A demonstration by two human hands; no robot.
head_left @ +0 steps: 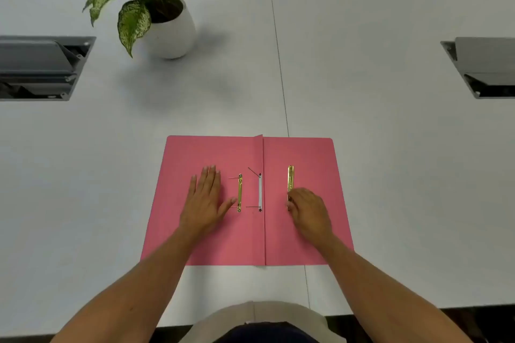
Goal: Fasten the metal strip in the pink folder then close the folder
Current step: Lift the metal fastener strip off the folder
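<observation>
We look down on the pink folder (pixel 211 242), lying open and flat on the white worktop (pixel 390 147), its centre crease running straight away from us. Everything here is placed from that crease. Just to its right lies the loose metal strip (pixel 290 179), a gold bar with its long axis parallel to the crease, on the right-hand leaf. Just to the left of the crease sits a white backing strip (pixel 260 191) with two thin prongs (pixel 253 171) sticking out leftward, and a little further left a second gold bar (pixel 240 192) lies parallel too.

Our right hand (pixel 308 211) is the nearer one to the loose strip: its grip is curled, fingertips (pixel 291 200) touching the strip's near end, though we cannot tell whether they have pinched it or only rest on it. Our left hand (pixel 204 199) lies palm down and spread flat on the left leaf, holding nothing; its thumb reaches toward the near end of the second gold bar.

In our judgement the coming move turns on carrying the strip leftward across the crease while keeping it parallel, so its holes meet the prongs. The folder is not yet closed. Far beyond the crease, to the left, stands a potted plant (pixel 167 25).
</observation>
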